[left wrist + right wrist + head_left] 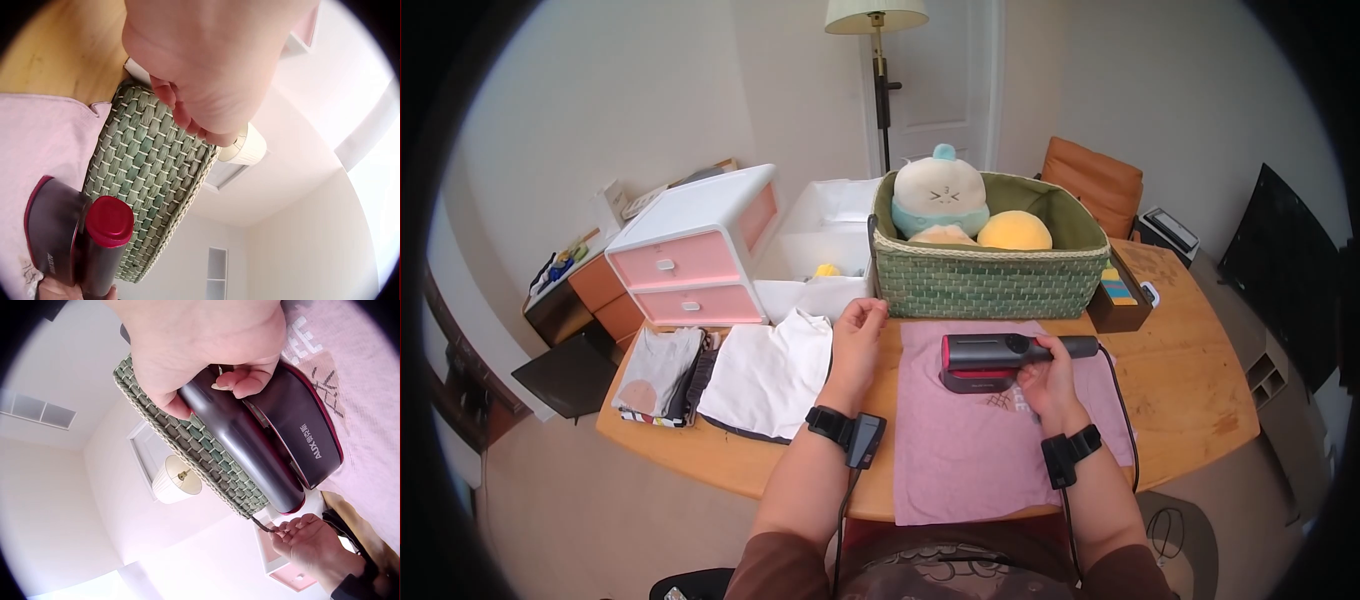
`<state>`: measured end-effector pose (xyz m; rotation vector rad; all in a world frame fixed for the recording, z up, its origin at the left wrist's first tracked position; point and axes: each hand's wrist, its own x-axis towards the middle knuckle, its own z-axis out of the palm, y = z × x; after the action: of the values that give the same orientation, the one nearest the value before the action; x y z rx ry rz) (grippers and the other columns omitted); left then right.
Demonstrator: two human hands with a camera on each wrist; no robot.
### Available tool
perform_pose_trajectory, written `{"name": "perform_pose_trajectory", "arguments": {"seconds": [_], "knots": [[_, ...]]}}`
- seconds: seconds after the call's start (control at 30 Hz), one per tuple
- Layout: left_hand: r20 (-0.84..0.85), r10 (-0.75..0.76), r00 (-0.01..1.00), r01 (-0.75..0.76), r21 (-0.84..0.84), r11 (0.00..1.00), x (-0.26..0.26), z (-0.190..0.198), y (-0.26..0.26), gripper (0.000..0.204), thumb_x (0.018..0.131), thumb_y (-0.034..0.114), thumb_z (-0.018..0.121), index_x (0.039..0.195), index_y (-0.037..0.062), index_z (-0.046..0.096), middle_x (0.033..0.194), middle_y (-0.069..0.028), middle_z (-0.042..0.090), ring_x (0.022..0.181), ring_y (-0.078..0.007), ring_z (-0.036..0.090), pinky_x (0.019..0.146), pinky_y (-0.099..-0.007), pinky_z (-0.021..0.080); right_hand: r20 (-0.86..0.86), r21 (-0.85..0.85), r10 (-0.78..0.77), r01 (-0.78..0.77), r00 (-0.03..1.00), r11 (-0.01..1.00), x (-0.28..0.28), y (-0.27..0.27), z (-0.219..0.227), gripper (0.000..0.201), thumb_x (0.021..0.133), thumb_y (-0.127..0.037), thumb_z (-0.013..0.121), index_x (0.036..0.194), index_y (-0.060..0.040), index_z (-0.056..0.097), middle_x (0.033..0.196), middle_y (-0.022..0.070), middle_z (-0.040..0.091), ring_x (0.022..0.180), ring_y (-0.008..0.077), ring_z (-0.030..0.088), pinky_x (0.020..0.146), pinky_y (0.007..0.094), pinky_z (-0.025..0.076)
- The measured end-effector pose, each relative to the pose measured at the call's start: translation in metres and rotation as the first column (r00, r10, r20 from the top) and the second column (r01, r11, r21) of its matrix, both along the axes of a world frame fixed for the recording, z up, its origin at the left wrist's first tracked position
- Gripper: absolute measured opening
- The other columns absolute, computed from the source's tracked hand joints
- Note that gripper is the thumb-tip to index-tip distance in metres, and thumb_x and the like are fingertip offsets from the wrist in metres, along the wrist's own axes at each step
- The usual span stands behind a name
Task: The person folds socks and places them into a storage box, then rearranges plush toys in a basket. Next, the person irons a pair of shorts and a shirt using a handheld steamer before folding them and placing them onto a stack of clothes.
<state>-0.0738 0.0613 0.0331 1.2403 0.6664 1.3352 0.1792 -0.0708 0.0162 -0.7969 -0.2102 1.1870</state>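
My right hand (1048,378) grips the handle of a dark grey handheld garment steamer (985,350) with red trim. Its soleplate end sits low over a pink shirt (940,450) spread on the table, and printed lettering shows beside it. In the right wrist view the thumb and fingers curl round the steamer's handle (234,437). My left hand (857,345) hovers to the left of the shirt, in front of the green woven basket (990,285), its fingers loosely bent with nothing in them. The left wrist view shows the left hand (200,81) overlapping the basket's side.
A white shirt (770,370) and folded clothes (662,375) lie on the left of the wooden table (1190,370). Behind them stand a pink-and-white drawer unit (690,260) and white bins (800,298). Plush toys (940,195) fill the basket. The steamer's black cord (1122,400) runs down the right side.
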Motion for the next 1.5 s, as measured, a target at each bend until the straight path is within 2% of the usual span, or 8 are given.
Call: {"name": "perform_pose_trajectory", "arguments": {"seconds": [0.07, 0.2, 0.43, 0.6, 1.13, 1.2, 1.43, 1.5], "knots": [[0.009, 0.01, 1.0, -0.01, 0.02, 1.0, 0.0008, -0.0009, -0.0002, 0.01, 0.095, 0.016, 0.064, 0.096, 0.0058, 0.062, 0.084, 0.0046, 0.059, 0.076, -0.003, 0.05, 0.07, -0.0184, 0.04, 0.022, 0.025, -0.002, 0.002, 1.0, 1.0, 0.0, 0.0001, -0.0008, 0.015, 0.08, -0.026, 0.067, 0.086, -0.0145, 0.06, 0.072, -0.0025, 0.059, 0.057, 0.0112, 0.044, 0.056, 0.0263, 0.035], [0.03, 0.022, 0.999, -0.023, 0.026, 0.999, 0.0033, 0.0022, -0.0032, 0.008, 0.092, 0.009, 0.068, 0.093, 0.0057, 0.06, 0.082, 0.0044, 0.059, 0.072, -0.0015, 0.05, 0.067, -0.0164, 0.039, 0.018, 0.03, 0.017, -0.017, 1.0, 0.999, 0.0028, 0.0009, -0.0028, 0.014, 0.081, -0.026, 0.066, 0.086, -0.0141, 0.059, 0.072, -0.002, 0.059, 0.057, 0.0114, 0.044, 0.054, 0.0265, 0.035], [0.018, 0.036, 0.999, -0.036, 0.027, 0.999, 0.0027, 0.0013, -0.0041, 0.011, 0.097, 0.015, 0.062, 0.096, 0.004, 0.062, 0.084, 0.0028, 0.06, 0.077, -0.0036, 0.05, 0.071, -0.0193, 0.041, 0.01, 0.017, 0.009, -0.009, 1.0, 1.0, 0.0005, 0.0002, 0.0008, 0.015, 0.082, -0.026, 0.067, 0.085, -0.0143, 0.059, 0.071, -0.002, 0.059, 0.055, 0.0111, 0.045, 0.052, 0.0257, 0.035], [0.007, -0.006, 1.0, 0.006, 0.009, 1.0, 0.0018, -0.0011, -0.0033, 0.018, 0.101, 0.018, 0.054, 0.1, 0.0034, 0.064, 0.084, 0.0014, 0.06, 0.077, -0.0056, 0.051, 0.072, -0.02, 0.04, 0.011, 0.03, 0.018, -0.019, 1.0, 0.999, 0.0027, -0.0004, -0.0024, 0.015, 0.082, -0.026, 0.067, 0.084, -0.0147, 0.058, 0.07, -0.0024, 0.059, 0.055, 0.0107, 0.044, 0.052, 0.0255, 0.035], [0.036, 0.004, 0.999, -0.003, -0.016, 1.0, 0.003, 0.0, -0.0042, 0.021, 0.102, 0.016, 0.05, 0.111, 0.0008, 0.061, 0.085, 0.0006, 0.058, 0.077, -0.007, 0.049, 0.073, -0.0203, 0.041, 0.0, 0.012, 0.009, -0.009, 1.0, 1.0, 0.0033, 0.0016, -0.004, 0.015, 0.081, -0.027, 0.068, 0.086, -0.0156, 0.059, 0.07, -0.0027, 0.06, 0.053, 0.0102, 0.044, 0.051, 0.0249, 0.035], [0.016, -0.002, 1.0, 0.002, 0.016, 1.0, 0.0029, -0.0032, -0.0018, 0.022, 0.103, 0.02, 0.048, 0.113, 0.0051, 0.061, 0.085, 0.0031, 0.058, 0.076, -0.0056, 0.049, 0.072, -0.0205, 0.041, 0.002, 0.013, 0.013, -0.013, 1.0, 1.0, 0.0034, 0.0017, -0.0046, 0.015, 0.081, -0.027, 0.068, 0.086, -0.0155, 0.059, 0.071, -0.0027, 0.06, 0.054, 0.0103, 0.044, 0.051, 0.0249, 0.035], [0.05, -0.034, 0.998, 0.034, 0.002, 0.999, 0.0025, -0.0038, -0.0023, 0.02, 0.103, 0.018, 0.047, 0.11, 0.0051, 0.061, 0.085, 0.0029, 0.057, 0.075, -0.0053, 0.048, 0.071, -0.0202, 0.04, 0.008, 0.014, 0.018, -0.018, 1.0, 1.0, 0.0002, -0.0002, -0.0001, 0.016, 0.081, -0.027, 0.068, 0.085, -0.015, 0.059, 0.071, -0.003, 0.059, 0.055, 0.0104, 0.043, 0.053, 0.0257, 0.035], [-0.041, -0.042, 0.998, 0.044, 0.047, 0.998, 0.0026, -0.0066, -0.0009, 0.02, 0.102, 0.018, 0.048, 0.108, 0.0044, 0.063, 0.086, 0.0019, 0.058, 0.077, -0.0065, 0.05, 0.073, -0.0204, 0.041, 0.007, 0.011, 0.012, -0.012, 1.0, 1.0, 0.0003, -0.0002, 0.0, 0.016, 0.081, -0.027, 0.068, 0.085, -0.0148, 0.059, 0.071, -0.0029, 0.059, 0.055, 0.0103, 0.043, 0.054, 0.0261, 0.035]]}}
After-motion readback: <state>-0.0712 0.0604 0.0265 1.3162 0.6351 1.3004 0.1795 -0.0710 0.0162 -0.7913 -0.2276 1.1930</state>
